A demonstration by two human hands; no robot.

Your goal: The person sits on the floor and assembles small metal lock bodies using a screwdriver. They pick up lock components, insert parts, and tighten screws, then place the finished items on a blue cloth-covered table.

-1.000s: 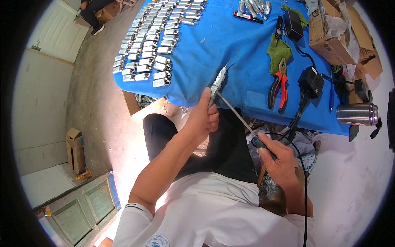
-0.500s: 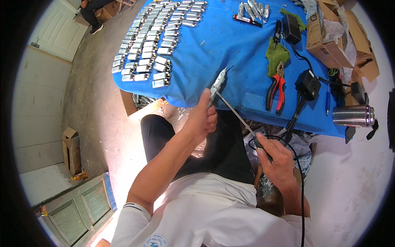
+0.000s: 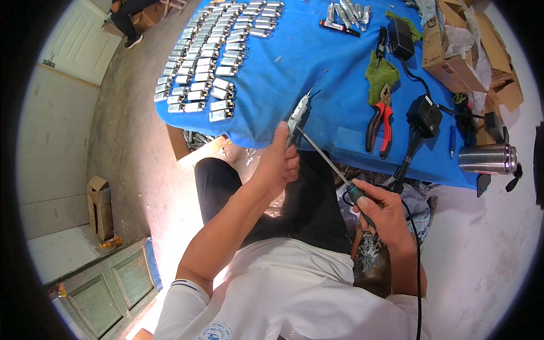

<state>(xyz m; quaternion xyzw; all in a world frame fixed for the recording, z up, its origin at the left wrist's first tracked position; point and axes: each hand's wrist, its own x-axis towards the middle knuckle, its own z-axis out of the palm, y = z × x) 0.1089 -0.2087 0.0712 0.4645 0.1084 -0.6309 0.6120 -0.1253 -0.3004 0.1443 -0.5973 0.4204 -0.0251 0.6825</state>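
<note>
Near the table's front edge, my left hand [image 3: 281, 158] is closed round the lower end of a narrow silver metal part [image 3: 298, 110]. A thin wire-like tip sticks out from the part's far end. My right hand [image 3: 382, 211], lower and to the right, grips a screwdriver [image 3: 358, 195] by its dark green and black handle. The screwdriver's long shaft slants up to the left, and its tip meets the side of the part just above my left thumb. The exact contact spot is too small to make out.
Rows of small silver units with black ends [image 3: 204, 68] cover the left of the blue cloth [image 3: 283, 73]. Red-and-black pliers [image 3: 378, 127], a green rag [image 3: 379, 76], a black power strip [image 3: 424, 116] and a steel flask [image 3: 487, 158] lie right. A cable runs beside my right arm.
My right hand has shifted its hold on the screwdriver, and more of the handle shows between the fingers. My left hand and the metal part have barely moved.
</note>
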